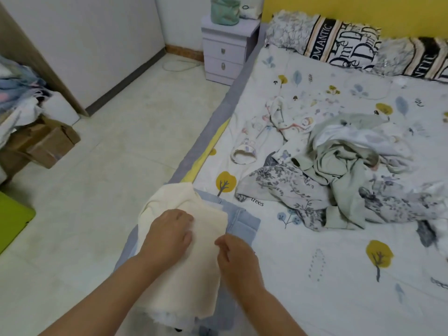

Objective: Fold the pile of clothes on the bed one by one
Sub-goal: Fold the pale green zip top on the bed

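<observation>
Across the right two-thirds of the frame spreads the bed (327, 263), its white sheet printed with yellow and blue trees and the small word "trees" near the centre; its grey and yellow edge runs diagonally from lower centre up to the lilac nightstand (224, 53) at top centre. Left of that edge lies pale tiled floor (109, 154), with cardboard boxes (41, 144) and heaped fabrics at the left border. At centre right sits the pile of clothes (339, 170), unfolded, floral grey and sage green pieces tangled together, well apart from both hands; bare sheet lies between it and the lower right corner. Along the top right, pillows (351, 42) show part of the word "ROMANTIC". At lower centre, on the bed's edge, a cream garment (184, 275) lies folded on top of light blue jeans (242, 226). The left hand (169, 234) presses flat on the cream garment, fingers relaxed. The right hand (236, 255) touches the garment's right edge, fingers loosely curled; whether it pinches the cloth cannot be told.
</observation>
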`<state>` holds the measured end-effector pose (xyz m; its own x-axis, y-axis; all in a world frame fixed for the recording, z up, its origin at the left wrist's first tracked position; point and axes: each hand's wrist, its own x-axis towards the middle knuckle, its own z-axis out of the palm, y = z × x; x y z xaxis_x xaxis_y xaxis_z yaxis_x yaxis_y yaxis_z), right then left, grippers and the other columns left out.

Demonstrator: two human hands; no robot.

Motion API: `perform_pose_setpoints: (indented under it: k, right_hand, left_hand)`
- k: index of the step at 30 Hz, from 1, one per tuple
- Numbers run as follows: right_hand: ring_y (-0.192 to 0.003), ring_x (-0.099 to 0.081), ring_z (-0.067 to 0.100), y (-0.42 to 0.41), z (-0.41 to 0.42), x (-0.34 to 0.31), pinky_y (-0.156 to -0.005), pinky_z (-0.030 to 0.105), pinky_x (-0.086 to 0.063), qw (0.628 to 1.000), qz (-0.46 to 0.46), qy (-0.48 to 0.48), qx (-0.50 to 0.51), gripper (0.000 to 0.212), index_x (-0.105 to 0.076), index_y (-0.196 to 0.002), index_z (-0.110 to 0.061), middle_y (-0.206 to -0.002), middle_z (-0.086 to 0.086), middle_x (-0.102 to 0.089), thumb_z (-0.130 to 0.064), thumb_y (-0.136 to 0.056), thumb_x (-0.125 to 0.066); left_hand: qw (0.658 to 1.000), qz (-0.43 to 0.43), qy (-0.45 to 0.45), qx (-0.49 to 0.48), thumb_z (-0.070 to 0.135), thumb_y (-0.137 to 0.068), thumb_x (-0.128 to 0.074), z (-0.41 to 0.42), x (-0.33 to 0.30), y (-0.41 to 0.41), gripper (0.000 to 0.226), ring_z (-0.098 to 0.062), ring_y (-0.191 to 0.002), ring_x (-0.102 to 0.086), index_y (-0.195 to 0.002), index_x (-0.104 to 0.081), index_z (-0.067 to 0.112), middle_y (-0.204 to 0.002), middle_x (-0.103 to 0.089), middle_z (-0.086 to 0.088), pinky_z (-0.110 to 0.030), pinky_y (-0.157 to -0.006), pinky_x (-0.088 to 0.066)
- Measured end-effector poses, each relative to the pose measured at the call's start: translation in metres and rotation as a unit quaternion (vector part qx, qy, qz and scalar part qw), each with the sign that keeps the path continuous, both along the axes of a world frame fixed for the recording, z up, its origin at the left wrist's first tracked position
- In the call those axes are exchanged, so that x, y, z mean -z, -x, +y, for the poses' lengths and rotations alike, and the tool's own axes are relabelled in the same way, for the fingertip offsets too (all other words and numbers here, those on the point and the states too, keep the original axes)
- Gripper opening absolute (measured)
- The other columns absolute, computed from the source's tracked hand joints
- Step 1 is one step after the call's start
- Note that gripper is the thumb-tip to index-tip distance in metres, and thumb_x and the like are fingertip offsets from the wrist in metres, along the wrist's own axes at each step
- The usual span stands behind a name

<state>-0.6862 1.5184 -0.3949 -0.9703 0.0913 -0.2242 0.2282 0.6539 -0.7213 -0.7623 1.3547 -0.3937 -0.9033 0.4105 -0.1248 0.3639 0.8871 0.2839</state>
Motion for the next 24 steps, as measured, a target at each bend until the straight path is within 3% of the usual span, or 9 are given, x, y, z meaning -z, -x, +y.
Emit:
perform_pose_setpoints:
  k: [3,6,11,14,16,18,21,24]
  right_hand:
    - [-0.092,-0.055,0.013,-0.009,0.020,-0.017,-0.070,0.016,-0.029,1.000,-0.007,-0.006,-0.001,0.022,-0.063,-0.103,-0.019,-0.107,0.000,-0.066,-0.013,-0.092,-0.045]
    - [-0.089,-0.055,0.017,-0.021,0.044,-0.036,-0.072,0.022,-0.034,0.999,-0.012,-0.029,-0.020,0.022,-0.063,-0.101,-0.018,-0.104,0.003,-0.066,-0.013,-0.091,-0.044]
    - [-0.106,-0.055,0.023,-0.045,0.095,-0.053,-0.086,0.027,-0.038,0.996,-0.041,-0.074,-0.029,0.029,-0.061,-0.108,-0.019,-0.113,0.004,-0.064,-0.012,-0.089,-0.042]
    - [-0.107,-0.053,0.021,-0.059,0.131,-0.055,-0.086,0.026,-0.037,0.994,-0.054,-0.090,-0.020,0.029,-0.060,-0.110,-0.019,-0.113,0.003,-0.063,-0.013,-0.089,-0.042]
    - [-0.108,-0.052,0.019,-0.069,0.156,-0.056,-0.086,0.024,-0.037,0.993,-0.061,-0.101,-0.016,0.029,-0.059,-0.112,-0.021,-0.114,0.002,-0.062,-0.014,-0.090,-0.042]
    - [-0.109,-0.051,0.019,-0.076,0.182,-0.056,-0.086,0.024,-0.037,0.990,-0.079,-0.118,-0.018,0.029,-0.058,-0.113,-0.021,-0.114,0.003,-0.062,-0.016,-0.091,-0.041]
    - [-0.110,-0.051,0.022,-0.084,0.223,-0.054,-0.081,0.027,-0.036,0.983,-0.102,-0.148,-0.022,0.029,-0.056,-0.116,-0.020,-0.116,0.005,-0.060,-0.017,-0.092,-0.040]
    - [-0.109,-0.052,0.023,-0.085,0.264,-0.047,-0.074,0.027,-0.033,0.978,-0.124,-0.167,-0.007,0.030,-0.056,-0.116,-0.019,-0.117,0.006,-0.060,-0.016,-0.092,-0.039]
  left_hand:
    - [0.999,-0.032,-0.035,0.003,0.029,-0.091,-0.041,0.022,-0.018,-0.002,0.031,-0.012,-0.090,-0.058,-0.109,-0.064,0.018,-0.097,-0.063,0.007,-0.018,-0.072,-0.038]
    - [0.996,-0.059,-0.039,0.055,0.023,-0.093,-0.048,0.046,-0.029,-0.004,0.016,-0.003,-0.081,-0.049,-0.101,-0.061,0.025,-0.081,-0.053,0.017,-0.009,-0.064,-0.033]
    - [0.987,-0.111,-0.013,0.116,0.031,-0.093,-0.038,0.104,-0.043,-0.016,0.019,-0.011,-0.082,-0.057,-0.081,-0.053,0.033,-0.071,-0.051,0.012,-0.023,-0.070,-0.038]
    - [0.981,-0.132,-0.003,0.146,0.030,-0.096,-0.039,0.142,-0.043,-0.023,0.013,-0.010,-0.082,-0.056,-0.097,-0.052,0.032,-0.076,-0.054,0.011,-0.015,-0.063,-0.037]
    - [0.977,-0.139,0.000,0.159,0.028,-0.097,-0.041,0.168,-0.038,-0.028,0.012,-0.002,-0.072,-0.048,-0.105,-0.050,0.032,-0.071,-0.046,0.018,-0.006,-0.055,-0.032]
    - [0.975,-0.148,0.005,0.167,0.028,-0.097,-0.042,0.193,-0.034,-0.031,0.020,0.002,-0.069,-0.043,-0.113,-0.052,0.028,-0.072,-0.042,0.020,-0.005,-0.056,-0.032]
    - [0.970,-0.162,0.007,0.180,0.029,-0.097,-0.042,0.230,-0.029,-0.033,0.025,0.002,-0.069,-0.042,-0.118,-0.052,0.024,-0.087,-0.049,0.014,-0.007,-0.060,-0.033]
    - [0.972,-0.157,0.010,0.172,0.029,-0.097,-0.041,0.270,-0.022,-0.031,0.025,-0.006,-0.082,-0.044,-0.119,-0.052,0.024,-0.096,-0.050,0.009,-0.017,-0.067,-0.032]
